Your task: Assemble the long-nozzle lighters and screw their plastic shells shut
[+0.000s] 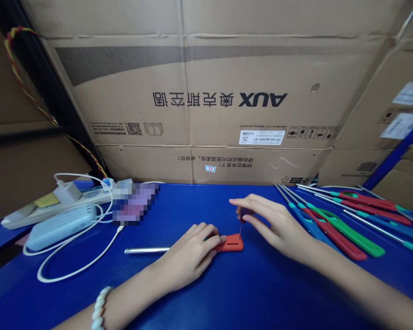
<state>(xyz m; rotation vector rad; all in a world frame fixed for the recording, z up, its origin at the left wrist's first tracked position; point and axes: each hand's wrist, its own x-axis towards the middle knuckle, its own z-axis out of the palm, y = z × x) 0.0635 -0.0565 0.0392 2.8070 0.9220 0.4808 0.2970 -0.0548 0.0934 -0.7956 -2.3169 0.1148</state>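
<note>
My left hand (196,250) presses down on a red-handled tool (233,244) lying on the blue table, fingers closed round its handle. From under that hand the tool's metal rod (146,250) sticks out to the left. The handle's right end shows a dark slot. In my right hand (266,217) a small screwdriver (241,228) is held nearly upright between thumb and fingers, with the index finger stretched over its top. Its thin shaft reaches down to the right end of the red handle. Most of the screwdriver's grip is hidden by my fingers.
Several similar tools with red, blue and green handles (351,229) lie at the right. On the left are a power strip (89,198), a light-blue power bank (62,227), white cables (105,256) and a pixelated phone (137,204). A cardboard wall (209,68) stands behind.
</note>
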